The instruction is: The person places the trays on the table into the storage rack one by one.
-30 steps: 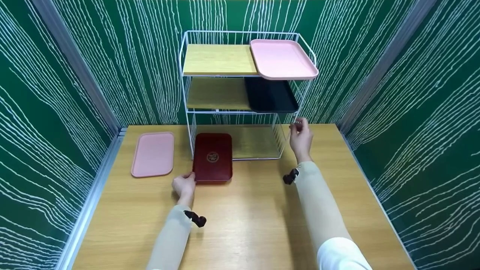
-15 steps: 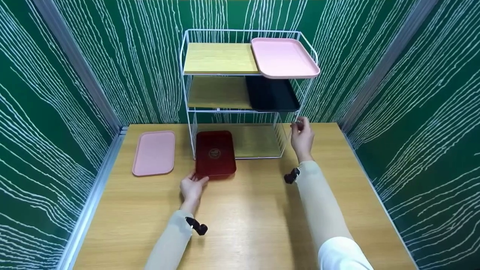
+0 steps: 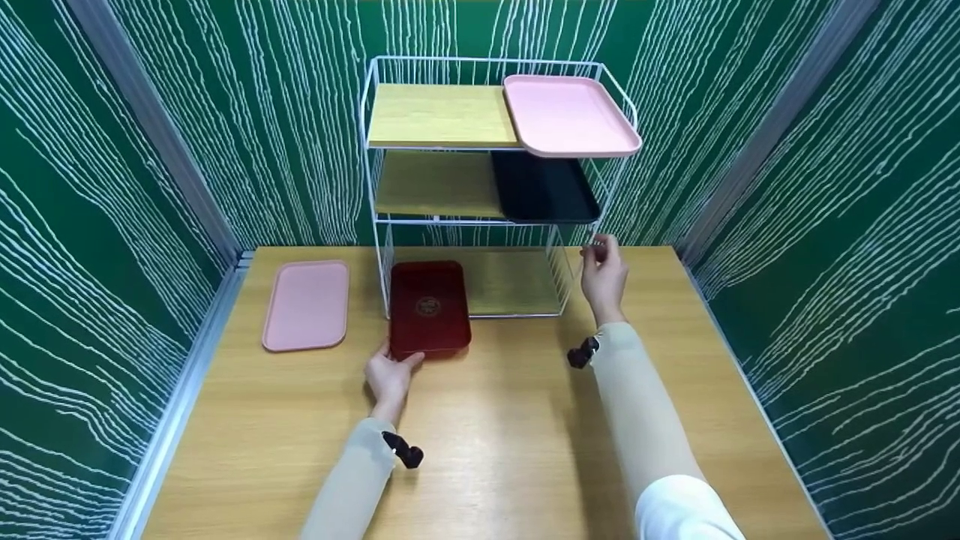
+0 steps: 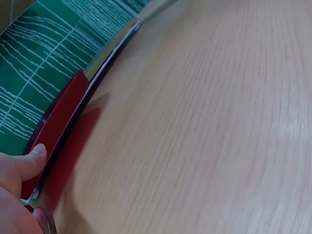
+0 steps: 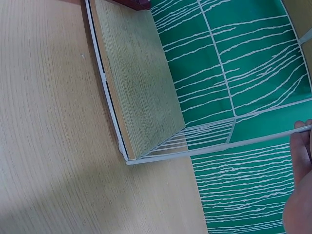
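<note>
My left hand (image 3: 390,381) grips the front left corner of a dark red tray (image 3: 427,330) with a round emblem. In the left wrist view the thumb of this hand (image 4: 22,170) lies against the tray's front wall (image 4: 61,117), above the table. The tray's back part lies over the bottom shelf of a white wire rack (image 3: 442,116), and its front sticks out. My right hand (image 3: 606,277) holds the rack's right front post with curled fingers; the right wrist view has this post (image 5: 219,147) running into the hand (image 5: 300,190).
The rack carries a pink tray (image 3: 570,116) at the top right and a black tray (image 3: 546,187) on the middle shelf. Another pink tray (image 3: 307,306) lies on the wooden table (image 3: 510,435), left of the rack. Green patterned walls enclose the table.
The left hand has moved from the red tray's left side round to its front corner. The tray has shifted slightly back and right. The right hand stays on the post.
</note>
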Demonstrator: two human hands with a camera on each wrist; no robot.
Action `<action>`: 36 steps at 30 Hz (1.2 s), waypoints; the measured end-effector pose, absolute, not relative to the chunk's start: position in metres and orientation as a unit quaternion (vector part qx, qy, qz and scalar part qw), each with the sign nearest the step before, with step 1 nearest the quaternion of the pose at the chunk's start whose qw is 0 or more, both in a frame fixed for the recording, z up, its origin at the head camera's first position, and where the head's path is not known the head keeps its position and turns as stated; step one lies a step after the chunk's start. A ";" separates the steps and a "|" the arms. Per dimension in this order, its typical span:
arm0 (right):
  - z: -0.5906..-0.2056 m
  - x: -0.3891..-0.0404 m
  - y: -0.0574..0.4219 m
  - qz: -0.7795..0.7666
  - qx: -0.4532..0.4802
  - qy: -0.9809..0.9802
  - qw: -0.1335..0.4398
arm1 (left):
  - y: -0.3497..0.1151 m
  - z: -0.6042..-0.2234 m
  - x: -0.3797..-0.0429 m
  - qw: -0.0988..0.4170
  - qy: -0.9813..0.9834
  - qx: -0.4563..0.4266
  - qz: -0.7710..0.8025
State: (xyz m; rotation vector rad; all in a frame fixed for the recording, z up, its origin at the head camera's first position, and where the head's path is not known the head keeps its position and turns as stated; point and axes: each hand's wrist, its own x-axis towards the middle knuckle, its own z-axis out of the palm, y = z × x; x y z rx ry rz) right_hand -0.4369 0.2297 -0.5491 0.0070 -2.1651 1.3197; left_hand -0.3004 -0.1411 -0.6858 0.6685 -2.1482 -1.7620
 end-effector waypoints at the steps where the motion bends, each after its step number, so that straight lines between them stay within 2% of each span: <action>1: -0.549 -0.437 0.230 0.496 0.004 -0.815 0.300 | -0.140 -0.686 -0.301 0.145 -0.743 0.232 -0.611; 17: -0.549 -0.438 0.232 0.489 0.010 -0.818 0.303 | -0.118 -0.687 -0.321 0.182 -0.633 0.258 -0.707; 28: -0.552 -0.438 0.230 0.495 0.004 -0.815 0.302 | -0.122 -0.677 -0.340 0.180 -0.696 0.301 -0.626; 36: -0.551 -0.438 0.232 0.489 0.004 -0.819 0.300 | -0.122 -0.676 -0.348 0.182 -0.710 0.293 -0.614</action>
